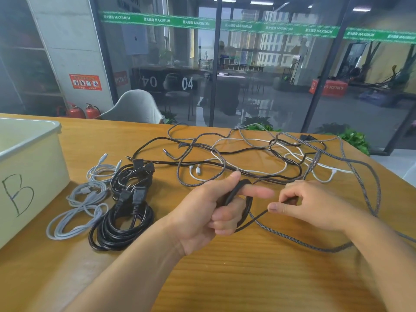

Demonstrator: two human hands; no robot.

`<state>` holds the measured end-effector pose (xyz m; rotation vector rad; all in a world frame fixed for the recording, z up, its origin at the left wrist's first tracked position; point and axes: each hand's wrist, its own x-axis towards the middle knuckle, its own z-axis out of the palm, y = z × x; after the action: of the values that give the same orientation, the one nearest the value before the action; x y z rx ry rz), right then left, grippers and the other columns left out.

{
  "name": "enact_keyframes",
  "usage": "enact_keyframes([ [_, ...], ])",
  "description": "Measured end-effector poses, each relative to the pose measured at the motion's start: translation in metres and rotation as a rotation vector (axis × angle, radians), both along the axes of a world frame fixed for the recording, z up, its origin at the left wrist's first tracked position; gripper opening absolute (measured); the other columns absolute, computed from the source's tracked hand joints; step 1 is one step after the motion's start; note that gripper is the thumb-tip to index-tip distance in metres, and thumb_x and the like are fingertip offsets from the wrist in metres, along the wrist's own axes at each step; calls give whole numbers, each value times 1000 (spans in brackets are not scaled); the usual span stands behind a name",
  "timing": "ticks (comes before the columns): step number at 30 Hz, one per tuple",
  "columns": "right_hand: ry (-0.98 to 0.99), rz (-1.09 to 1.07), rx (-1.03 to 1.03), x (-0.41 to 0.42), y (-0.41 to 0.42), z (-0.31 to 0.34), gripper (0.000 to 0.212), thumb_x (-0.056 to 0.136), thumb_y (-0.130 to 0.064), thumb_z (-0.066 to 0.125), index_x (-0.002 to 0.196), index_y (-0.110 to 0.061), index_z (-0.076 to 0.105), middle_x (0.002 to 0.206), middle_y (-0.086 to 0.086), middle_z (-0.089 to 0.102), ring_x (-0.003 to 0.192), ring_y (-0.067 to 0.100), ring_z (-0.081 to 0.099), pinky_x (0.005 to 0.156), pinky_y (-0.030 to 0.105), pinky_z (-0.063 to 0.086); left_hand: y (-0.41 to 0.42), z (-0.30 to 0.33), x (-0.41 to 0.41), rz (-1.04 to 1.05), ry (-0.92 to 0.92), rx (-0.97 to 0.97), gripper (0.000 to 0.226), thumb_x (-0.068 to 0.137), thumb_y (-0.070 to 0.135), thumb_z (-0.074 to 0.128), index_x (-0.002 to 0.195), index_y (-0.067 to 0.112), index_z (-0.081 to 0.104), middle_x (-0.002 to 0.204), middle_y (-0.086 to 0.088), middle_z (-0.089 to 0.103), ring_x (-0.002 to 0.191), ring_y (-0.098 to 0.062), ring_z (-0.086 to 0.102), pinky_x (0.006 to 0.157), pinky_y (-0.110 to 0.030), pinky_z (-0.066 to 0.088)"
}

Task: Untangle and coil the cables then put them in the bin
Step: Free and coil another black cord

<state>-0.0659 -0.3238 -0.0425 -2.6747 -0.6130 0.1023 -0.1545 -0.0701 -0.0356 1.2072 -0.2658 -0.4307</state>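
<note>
Forearms come in from the near edge over the bench (225,278). Left hand (216,210) holds a small coil of dark braided cable (292,238) looped round its fingers, index finger straight, thumb up. Right hand (315,203) pinches the same cable just right of the coil, fingers curled. Rest of that cable trails right in a wide loop on the bench, then runs far into the tangle (247,158): black, white and braided leads overlapping across the far middle and right. Left of the hands: two black coils (121,224) and grey coils (83,206), side by side. Bin (29,167), marked "B", sits at the left edge, beside the grey coils.
</note>
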Motion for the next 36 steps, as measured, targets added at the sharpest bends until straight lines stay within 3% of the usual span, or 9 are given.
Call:
enact_keyframes([
  [5,-20,4,10,4,-5,0,58,65,-91,52,79,-38,72,98,-21,64,106,-8,50,96,28,42,2,2,0,-26,-6,-21,54,100,44,41,116,7,77,44,9,23,40,-8,15,50,-30,13],
  [8,-176,0,-135,11,-18,-1,66,67,-103,38,78,-45,69,116,-32,52,129,-8,30,129,45,4,10,6,0,-23,0,-67,55,100,44,41,116,7,78,43,10,24,40,-8,13,46,-27,14],
  [12,-244,-14,-75,14,-32,2,68,65,-104,40,69,-43,69,121,-34,53,135,-7,30,127,41,-13,16,8,1,5,1,-109,56,101,43,40,120,3,75,43,10,24,37,-6,16,44,-25,14],
  [17,-125,267,141,-11,12,0,48,76,-89,58,88,-45,75,126,-29,63,141,-3,42,128,40,16,14,6,3,29,11,-106,56,103,42,39,122,2,74,43,10,24,38,-5,19,45,-25,15],
  [20,277,446,304,-38,38,6,26,90,-55,71,99,-31,77,102,-10,77,96,7,71,95,33,54,15,7,2,45,24,-116,56,104,42,38,121,3,74,43,10,24,37,-5,19,44,-24,14],
  [23,383,485,273,-49,51,1,24,96,-50,65,98,-29,75,78,3,69,64,15,59,65,31,48,13,6,2,37,23,-112,54,103,41,39,119,4,76,43,10,24,39,-7,15,45,-25,14],
  [28,289,462,179,-43,53,-8,28,102,-48,58,93,-29,77,69,0,53,63,7,43,60,20,33,8,5,-3,-51,-19,-71,54,105,42,36,122,9,75,45,5,26,38,-9,21,47,-24,25],
  [32,240,342,120,-36,51,-15,18,97,-52,66,84,-42,73,81,-9,68,79,8,61,78,33,52,5,3,-7,-229,-63,52,56,109,41,34,127,2,70,46,4,21,41,-8,22,50,-23,23],
  [36,149,210,90,-23,28,-4,29,97,-44,66,68,-39,68,62,-11,58,62,9,49,63,34,42,8,4,-8,-332,-55,160,61,105,43,39,126,-8,66,45,8,25,44,-10,17,52,-29,17],
])
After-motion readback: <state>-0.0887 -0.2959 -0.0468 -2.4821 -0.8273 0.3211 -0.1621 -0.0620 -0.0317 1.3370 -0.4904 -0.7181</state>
